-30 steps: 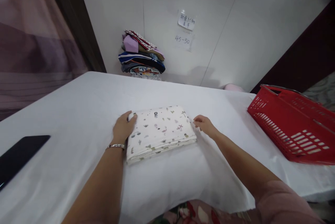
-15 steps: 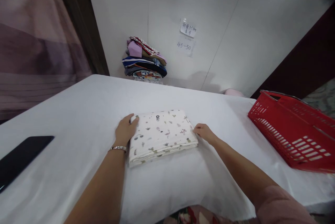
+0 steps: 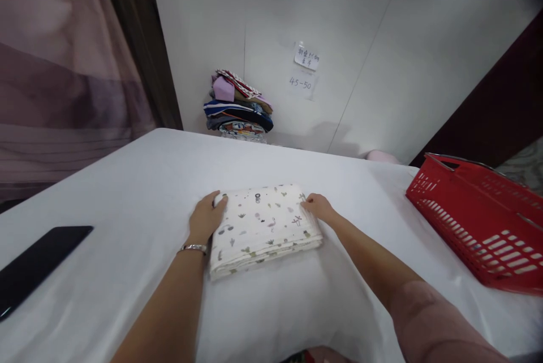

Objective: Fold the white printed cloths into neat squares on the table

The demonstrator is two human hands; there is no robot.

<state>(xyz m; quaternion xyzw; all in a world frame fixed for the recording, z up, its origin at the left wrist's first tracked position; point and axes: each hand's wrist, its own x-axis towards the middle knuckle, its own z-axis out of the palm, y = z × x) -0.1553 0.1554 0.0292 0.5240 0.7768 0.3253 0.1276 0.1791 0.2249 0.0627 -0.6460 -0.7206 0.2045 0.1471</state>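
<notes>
A folded white cloth (image 3: 265, 221) with small printed plants, flamingos and sunglasses lies on the white-covered table, its layered edge facing me. My left hand (image 3: 207, 219) grips its left side, thumb on top and the other fingers around the edge; a silver bracelet is on that wrist. At the upper right edge, my right hand (image 3: 318, 206) pinches the cloth between thumb and curled fingers. The undersides of both grips are hidden.
A red plastic basket (image 3: 470, 216) stands at the right. On the left lies a black phone-like slab (image 3: 44, 255). Behind the table's far edge rises a pile of folded textiles (image 3: 240, 108) against the wall, near handwritten paper signs (image 3: 301, 83).
My right hand has slid up along the cloth's right edge, away from me. The left hand keeps its place on the cloth. The whole view has shifted slightly.
</notes>
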